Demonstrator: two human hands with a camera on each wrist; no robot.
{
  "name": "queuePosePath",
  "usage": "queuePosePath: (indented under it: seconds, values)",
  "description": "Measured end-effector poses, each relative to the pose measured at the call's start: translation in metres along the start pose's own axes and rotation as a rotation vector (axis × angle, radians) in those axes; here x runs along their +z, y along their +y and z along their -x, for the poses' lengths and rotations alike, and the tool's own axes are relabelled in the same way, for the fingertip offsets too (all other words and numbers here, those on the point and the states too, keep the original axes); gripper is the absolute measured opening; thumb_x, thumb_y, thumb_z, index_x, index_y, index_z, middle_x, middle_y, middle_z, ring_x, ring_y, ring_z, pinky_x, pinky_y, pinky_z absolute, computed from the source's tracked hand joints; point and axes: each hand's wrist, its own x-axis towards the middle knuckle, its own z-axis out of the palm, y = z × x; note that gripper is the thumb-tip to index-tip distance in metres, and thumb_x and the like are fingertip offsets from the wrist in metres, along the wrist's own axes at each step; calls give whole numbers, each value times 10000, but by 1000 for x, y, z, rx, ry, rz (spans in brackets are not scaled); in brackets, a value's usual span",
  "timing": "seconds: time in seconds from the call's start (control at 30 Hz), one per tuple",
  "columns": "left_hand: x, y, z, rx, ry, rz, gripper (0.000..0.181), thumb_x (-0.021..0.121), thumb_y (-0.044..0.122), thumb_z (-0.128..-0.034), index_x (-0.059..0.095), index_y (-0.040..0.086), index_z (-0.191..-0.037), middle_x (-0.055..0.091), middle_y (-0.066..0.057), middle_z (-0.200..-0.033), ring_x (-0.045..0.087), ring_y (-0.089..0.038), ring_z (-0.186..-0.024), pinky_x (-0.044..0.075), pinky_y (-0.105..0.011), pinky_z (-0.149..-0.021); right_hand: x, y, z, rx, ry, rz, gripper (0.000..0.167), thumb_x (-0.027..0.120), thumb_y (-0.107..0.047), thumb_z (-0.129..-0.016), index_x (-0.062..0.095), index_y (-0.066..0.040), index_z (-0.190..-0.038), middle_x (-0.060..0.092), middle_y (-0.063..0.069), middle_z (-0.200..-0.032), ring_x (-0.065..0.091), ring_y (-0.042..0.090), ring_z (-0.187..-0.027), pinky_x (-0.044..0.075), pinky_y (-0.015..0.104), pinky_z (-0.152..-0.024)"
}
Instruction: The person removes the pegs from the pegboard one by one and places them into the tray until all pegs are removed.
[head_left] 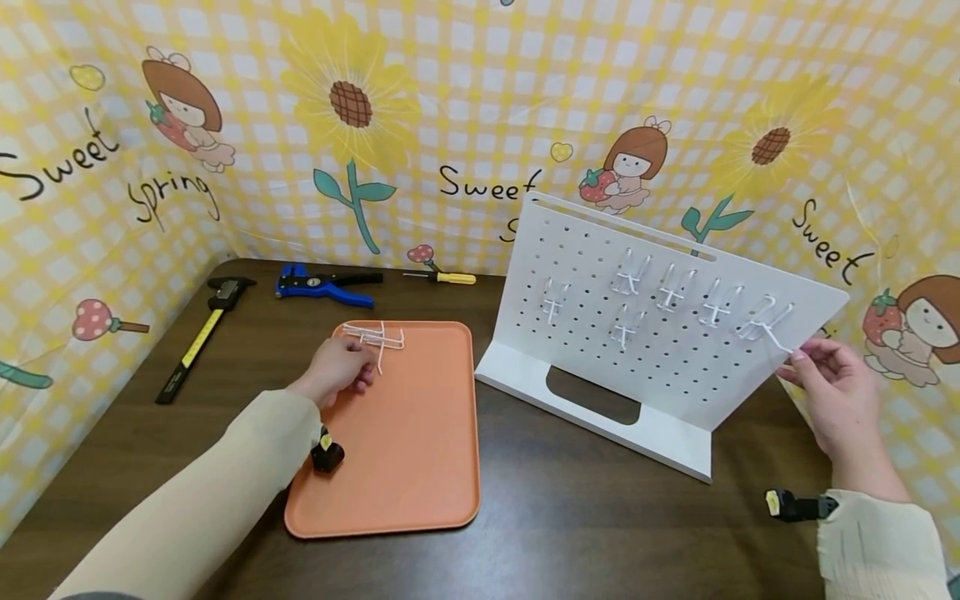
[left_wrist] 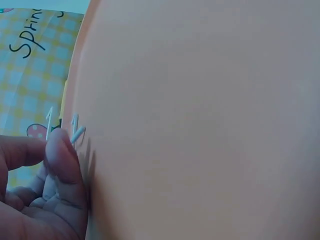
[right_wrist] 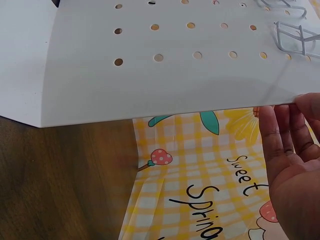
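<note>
In the head view, my left hand (head_left: 337,371) is over the upper left of an orange tray (head_left: 408,450). Its thumb and index finger pinch a white wire hook (left_wrist: 76,131), mostly hidden by the fingers in the left wrist view. White wire hooks (head_left: 382,337) overlap at the tray's top end. On the right stands a white pegboard (head_left: 585,275) with several wire hooks (head_left: 671,292) hung in its holes. My right hand (head_left: 840,396) grips the board's right edge, the thumb in front and the fingers (right_wrist: 275,137) behind.
Along the back of the brown wooden table (head_left: 570,525) lie a blue wire stripper (head_left: 326,287) and a yellow-handled screwdriver (head_left: 453,278). A black caliper (head_left: 202,337) with a yellow scale is at the far left. Patterned yellow cloth (head_left: 465,108) surrounds the table.
</note>
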Motion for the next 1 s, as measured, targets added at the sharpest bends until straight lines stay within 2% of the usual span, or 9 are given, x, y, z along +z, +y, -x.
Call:
queuePosePath:
  seconds: [0.13, 0.27, 0.43, 0.53, 0.63, 0.77, 0.87, 1.0]
  values:
    - [2, 8, 1, 32, 36, -3, 183, 512, 112, -1086, 546, -66, -1061, 605, -80, -769, 566, -110, -587, 537, -245, -548, -1, 1, 0, -1, -2, 9, 150, 635, 40, -989, 671, -104, -974, 641, -11, -878, 677, 47, -752, 561, 151, -685]
    - [11, 27, -1, 68, 29, 40, 251, 497, 137, -1099, 537, -90, -1197, 636, -147, -932, 614, -125, -693, 554, -241, -616, -1, 0, 0, -1, -4, 12, 148, 634, 38, -991, 667, -106, -980, 639, -12, -882, 673, 46, -761, 559, 148, -688]
    - [34, 63, 1, 135, -58, 94, 304, 492, 145, -1102, 534, -84, -1298, 629, -213, -1160, 671, -178, -909, 586, -337, -842, -1, 0, 0, -8, -22, 1, 197, 591, 84, -995, 660, -99, -973, 644, -18, -883, 678, 42, -765, 561, 151, -690]
    - [55, 88, 3, 186, -124, 136, 271, 503, 139, -1099, 559, -62, -1273, 632, -204, -1166, 669, -193, -933, 559, -417, -935, -1, 0, 1, -9, -35, -1, 225, 570, 106, -993, 657, -100, -971, 651, -23, -884, 681, 41, -768, 560, 151, -692]
    - [77, 114, 5, 215, -203, 196, 274, 516, 140, -1095, 561, -64, -1273, 646, -175, -1128, 661, -189, -912, 550, -417, -941, -2, 0, 1, -7, -40, -2, 230, 567, 106, -995, 657, -105, -972, 651, -23, -885, 679, 44, -769, 560, 150, -691]
    - [103, 143, 8, 223, -297, 261, 320, 520, 158, -1096, 551, -82, -1305, 645, -128, -1073, 648, -178, -889, 548, -361, -891, -3, 0, -1, 3, -39, 16, 203, 579, 79, -1003, 653, -109, -982, 639, -24, -897, 671, 44, -775, 558, 145, -693]
    - [119, 160, 11, 235, -348, 288, 342, 521, 172, -1095, 546, -88, -1317, 633, -141, -1078, 638, -185, -884, 536, -389, -915, -3, 0, -2, 12, -33, 45, 211, 571, 77, -1008, 651, -118, -990, 634, -36, -899, 662, 38, -781, 553, 137, -693]
    - [139, 177, 16, 246, -400, 305, 360, 530, 189, -1094, 546, -93, -1318, 622, -228, -1184, 627, -208, -895, 528, -411, -928, -4, 0, -3, 19, -31, 54, 244, 544, 97, -1010, 649, -123, -989, 637, -43, -899, 660, 36, -783, 552, 135, -694]
